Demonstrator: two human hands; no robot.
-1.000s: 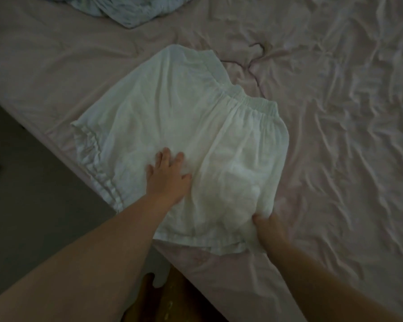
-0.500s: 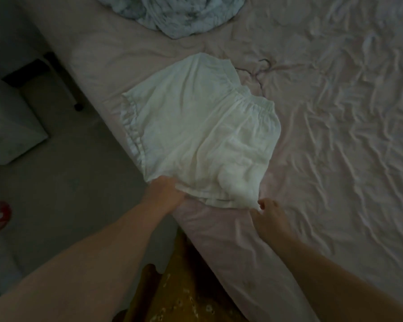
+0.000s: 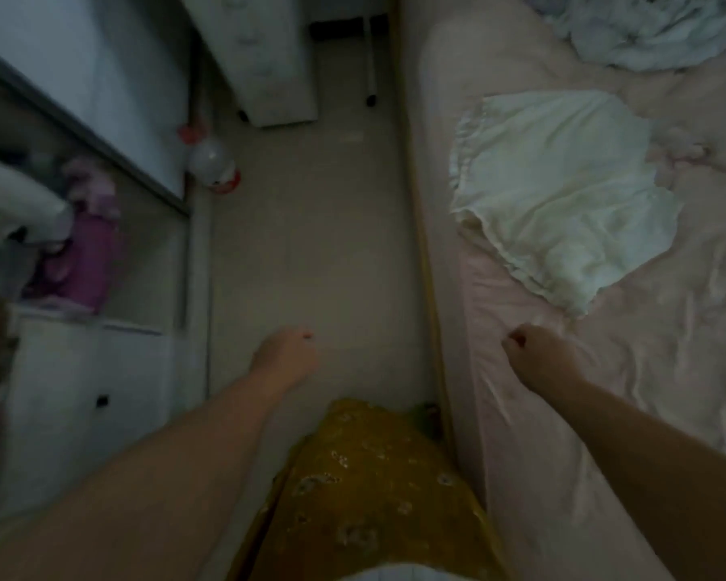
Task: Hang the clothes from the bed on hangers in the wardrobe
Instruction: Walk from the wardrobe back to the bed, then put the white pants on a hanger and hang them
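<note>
On the right side of my view, the white garment lies spread flat on the bed, close to the bed's left edge, on the wrinkled pink sheet. Neither hand touches it. My right hand hangs just near of the garment's near hem, over the sheet, its fingers curled into a loose fist with nothing in them. My left hand is out over the bare floor between bed and furniture, well apart from the garment; its fingers look curled under, and I see nothing held, though the blur keeps me from saying more.

At the far right corner of the bed sits a crumpled pale blue bundle of cloth. To the left stands the open wardrobe, with a purple item on a shelf inside and white drawers below it. A white and red round object rests on the floor by the wardrobe's far end. Mustard patterned fabric fills the near middle between my arms.
</note>
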